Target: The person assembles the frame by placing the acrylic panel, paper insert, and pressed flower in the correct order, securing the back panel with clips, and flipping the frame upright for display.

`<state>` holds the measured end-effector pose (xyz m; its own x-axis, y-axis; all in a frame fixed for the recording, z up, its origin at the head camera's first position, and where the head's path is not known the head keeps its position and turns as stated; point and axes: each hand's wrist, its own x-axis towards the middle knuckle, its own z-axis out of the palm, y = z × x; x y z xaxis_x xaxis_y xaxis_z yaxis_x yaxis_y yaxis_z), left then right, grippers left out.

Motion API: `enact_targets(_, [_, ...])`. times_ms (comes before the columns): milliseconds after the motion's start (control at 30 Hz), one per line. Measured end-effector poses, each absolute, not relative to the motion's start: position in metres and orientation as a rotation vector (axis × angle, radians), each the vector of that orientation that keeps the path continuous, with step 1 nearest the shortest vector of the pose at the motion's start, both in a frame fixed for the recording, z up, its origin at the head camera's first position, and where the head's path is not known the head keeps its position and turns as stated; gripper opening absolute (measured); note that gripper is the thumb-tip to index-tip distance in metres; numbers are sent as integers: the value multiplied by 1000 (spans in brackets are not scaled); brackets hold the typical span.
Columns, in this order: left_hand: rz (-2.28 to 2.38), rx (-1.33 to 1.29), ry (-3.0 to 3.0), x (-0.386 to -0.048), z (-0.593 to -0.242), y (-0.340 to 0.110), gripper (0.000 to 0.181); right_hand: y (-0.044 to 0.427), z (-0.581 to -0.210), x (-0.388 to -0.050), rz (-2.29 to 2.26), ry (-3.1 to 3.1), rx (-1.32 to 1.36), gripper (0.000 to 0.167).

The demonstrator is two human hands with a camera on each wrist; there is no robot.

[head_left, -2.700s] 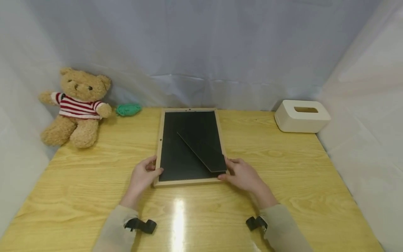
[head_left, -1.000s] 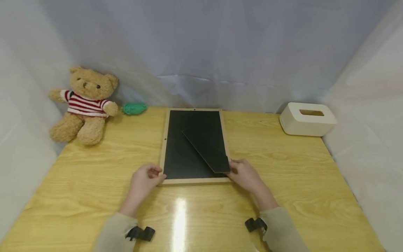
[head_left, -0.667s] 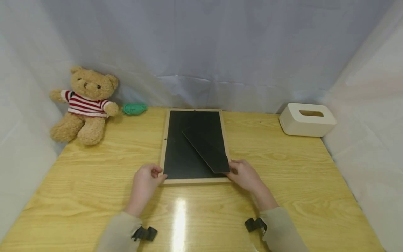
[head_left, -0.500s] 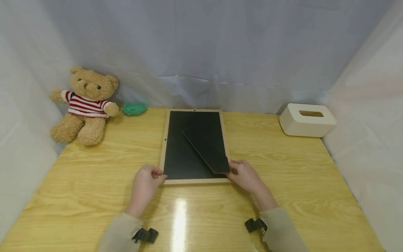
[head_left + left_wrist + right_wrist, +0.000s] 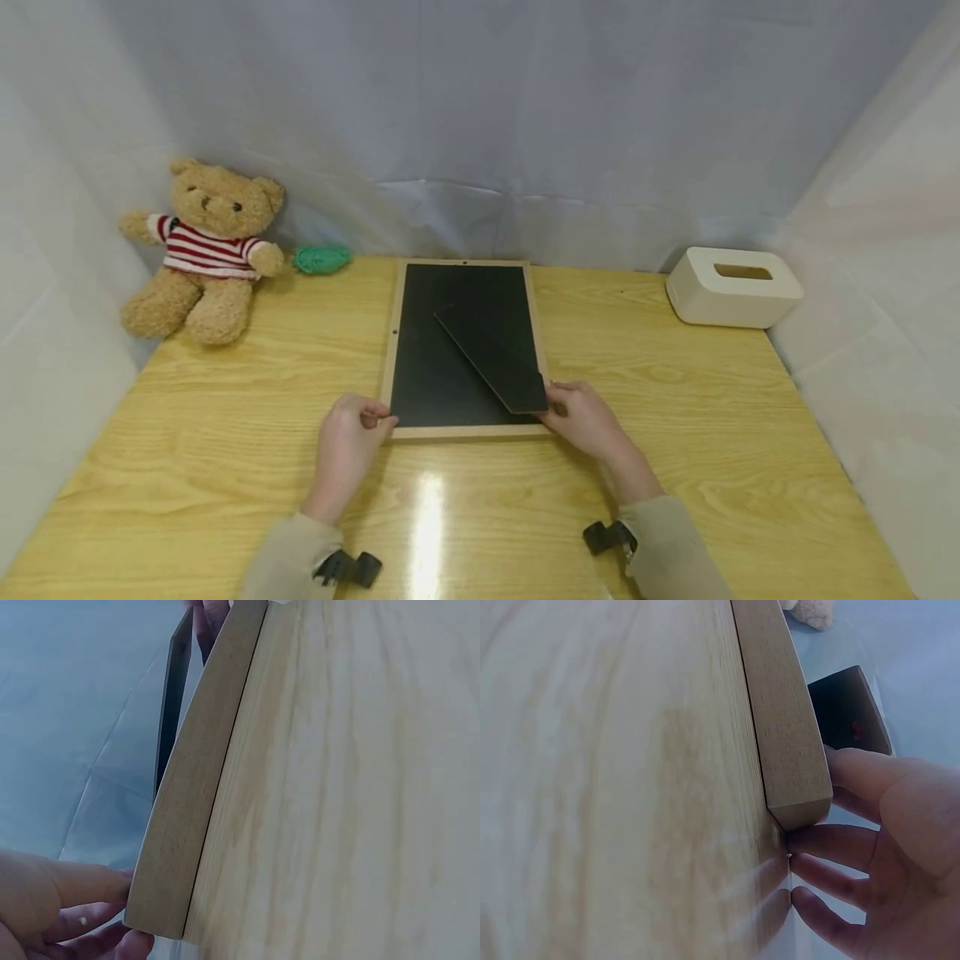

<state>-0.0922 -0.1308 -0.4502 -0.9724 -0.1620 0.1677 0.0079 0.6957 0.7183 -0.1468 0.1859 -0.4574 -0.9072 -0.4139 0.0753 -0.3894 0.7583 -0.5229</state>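
A picture frame [image 5: 457,432] with a wooden rim and black back lies face down at the middle of the table. Its black easel stand [image 5: 495,362] slants across the back, its near end raised. My left hand [image 5: 348,442] holds the near left corner, the thumb on top of the rim and the fingers curled at the side. At the near right corner, my right hand [image 5: 588,421] grips the frame, its thumb partly hidden behind the stand. In the right wrist view, the right fingers [image 5: 832,847] meet the rim's lower side and the tabletop.
A teddy bear [image 5: 206,250] in a striped sweater sits at the back left. Next to it lies a green bundle [image 5: 322,259]. A cream tissue box [image 5: 735,287] stands at the back right, near the curtain [image 5: 600,125] behind the wooden table [image 5: 675,400].
The head view has shifted slightly. My left hand has moved nearer to the frame's near left corner, and my right thumb has gone behind the stand. The frame keeps nearly the same place.
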Motion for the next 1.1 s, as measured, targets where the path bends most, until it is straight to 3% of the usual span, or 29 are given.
enact_targets(200, [-1177,108,-2663,-93,-453,-130,10,188,-457,-145,-857,2904,-637,33])
enact_targets(500, [-1156,93,-2687,-96,-451,-131,10,189,-454,-150,-886,2870,-680,51])
enact_targets(767, [-1029,62,-2708,-95,-449,-131,8,188,-455,-148,-790,2895,-662,48])
enact_targets(1100, [-991,13,-2687,-95,-453,-136,9,190,-457,-150,-887,2841,-850,45])
